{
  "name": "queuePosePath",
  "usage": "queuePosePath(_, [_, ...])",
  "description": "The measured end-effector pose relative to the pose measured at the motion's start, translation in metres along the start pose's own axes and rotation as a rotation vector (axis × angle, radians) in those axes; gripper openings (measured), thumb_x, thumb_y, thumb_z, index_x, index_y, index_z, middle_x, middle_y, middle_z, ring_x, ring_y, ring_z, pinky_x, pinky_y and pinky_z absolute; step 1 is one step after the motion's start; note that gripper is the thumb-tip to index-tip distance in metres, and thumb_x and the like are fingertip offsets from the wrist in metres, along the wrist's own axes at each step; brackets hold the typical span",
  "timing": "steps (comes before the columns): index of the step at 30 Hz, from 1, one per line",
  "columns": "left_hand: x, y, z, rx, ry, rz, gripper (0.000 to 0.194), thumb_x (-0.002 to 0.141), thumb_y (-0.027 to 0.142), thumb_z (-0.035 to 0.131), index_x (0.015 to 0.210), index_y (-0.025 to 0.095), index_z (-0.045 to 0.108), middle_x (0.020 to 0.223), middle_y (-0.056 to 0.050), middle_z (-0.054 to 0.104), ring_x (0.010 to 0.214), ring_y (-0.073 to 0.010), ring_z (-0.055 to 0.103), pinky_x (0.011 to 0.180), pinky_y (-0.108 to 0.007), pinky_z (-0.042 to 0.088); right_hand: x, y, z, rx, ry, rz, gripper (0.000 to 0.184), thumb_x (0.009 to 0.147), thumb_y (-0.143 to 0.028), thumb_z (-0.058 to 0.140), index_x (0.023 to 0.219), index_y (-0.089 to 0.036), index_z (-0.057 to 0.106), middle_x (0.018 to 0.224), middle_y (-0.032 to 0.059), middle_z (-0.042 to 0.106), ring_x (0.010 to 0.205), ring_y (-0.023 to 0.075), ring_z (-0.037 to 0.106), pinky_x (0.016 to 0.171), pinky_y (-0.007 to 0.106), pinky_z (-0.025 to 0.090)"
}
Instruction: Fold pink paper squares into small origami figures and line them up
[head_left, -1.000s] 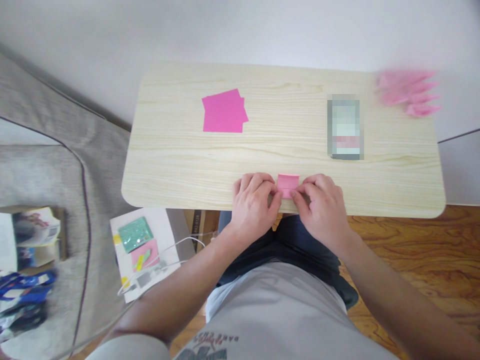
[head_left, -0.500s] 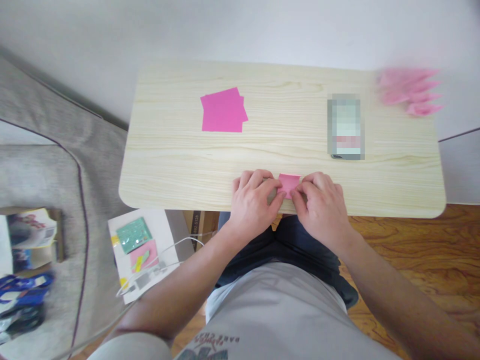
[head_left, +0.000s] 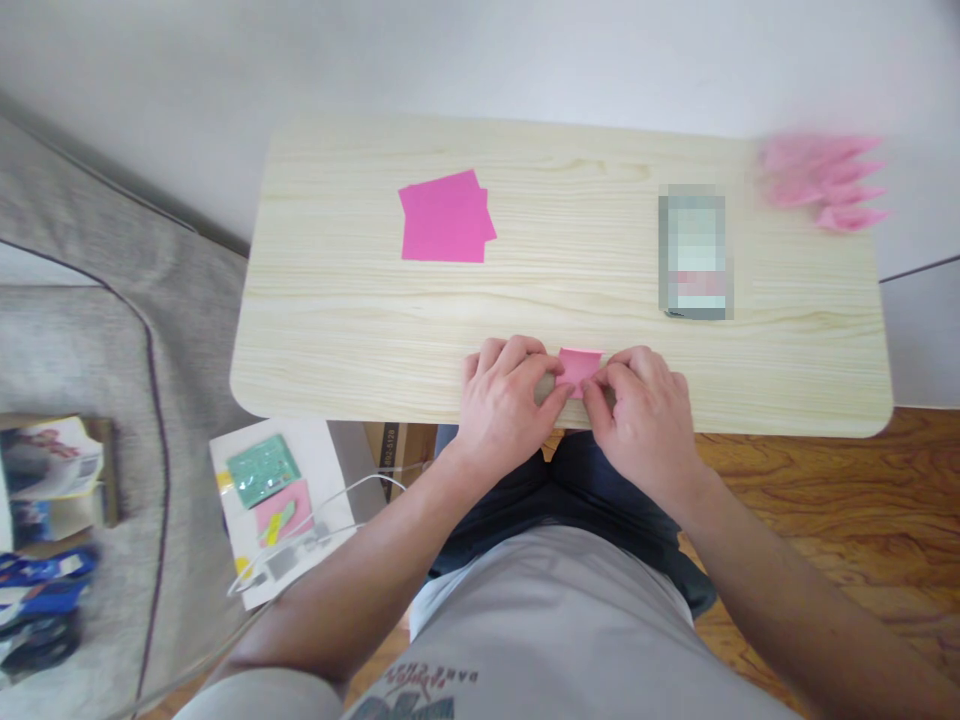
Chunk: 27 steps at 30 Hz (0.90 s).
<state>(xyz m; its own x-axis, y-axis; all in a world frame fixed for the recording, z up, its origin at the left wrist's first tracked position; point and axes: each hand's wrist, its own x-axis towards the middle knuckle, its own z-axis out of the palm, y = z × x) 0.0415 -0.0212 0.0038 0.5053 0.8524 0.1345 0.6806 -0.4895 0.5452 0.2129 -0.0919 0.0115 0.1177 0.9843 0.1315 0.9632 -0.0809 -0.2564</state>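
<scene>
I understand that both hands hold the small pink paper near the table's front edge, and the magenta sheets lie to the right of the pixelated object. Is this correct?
Not quite: the head view shows the magenta sheets to the left of the pixelated object. The left hand and right hand hold the small pink paper near the front edge of the table.

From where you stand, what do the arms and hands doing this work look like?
They are a person's own, not a machine's. The left hand and right hand are bare, with nothing visible worn on the fingers or forearms. A short, pale grey sleeve shows on the left side; the right sleeve is out of view.
</scene>
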Motion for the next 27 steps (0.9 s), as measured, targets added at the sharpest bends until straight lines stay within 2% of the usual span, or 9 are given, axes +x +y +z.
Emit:
queuePosePath(19, [-0.002, -0.002, 0.0, 0.002, -0.003, 0.018, 0.015, 0.097, 0.04, 0.068, 0.105, 0.03, 0.074, 0.122, -0.005, 0.071, 0.115, -0.0288, 0.058, 0.096, -0.049, 0.042, -0.004, -0.005, 0.002, -0.044, 0.013, 0.047, 0.016, 0.1, -0.033, 0.057, 0.09, -0.022, 0.062, 0.103, 0.0113, 0.065, 0.099, 0.0297, 0.056, 0.075, 0.04, 0.032])
queuePosePath(24, [-0.005, -0.004, -0.003, 0.003, 0.003, 0.029, 0.014, 0.099, 0.035, 0.065, 0.108, 0.031, 0.075, 0.122, -0.003, 0.072, 0.114, -0.0278, 0.059, 0.097, -0.049, 0.042, -0.013, 0.009, 0.011, -0.013, 0.108, 0.088, 0.022, 0.103, -0.045, 0.055, 0.102, -0.023, 0.061, 0.101, 0.0106, 0.065, 0.1, 0.0299, 0.056, 0.08, 0.041, 0.035])
queuePosePath(27, [-0.006, -0.004, -0.003, 0.007, 0.004, 0.031, 0.014, 0.098, 0.035, 0.066, 0.108, 0.031, 0.075, 0.122, -0.003, 0.072, 0.115, -0.0276, 0.059, 0.097, -0.048, 0.041, -0.018, 0.014, 0.015, 0.025, 0.156, 0.096, 0.021, 0.104, -0.044, 0.055, 0.104, -0.024, 0.063, 0.101, 0.0095, 0.066, 0.102, 0.0296, 0.057, 0.084, 0.041, 0.036])
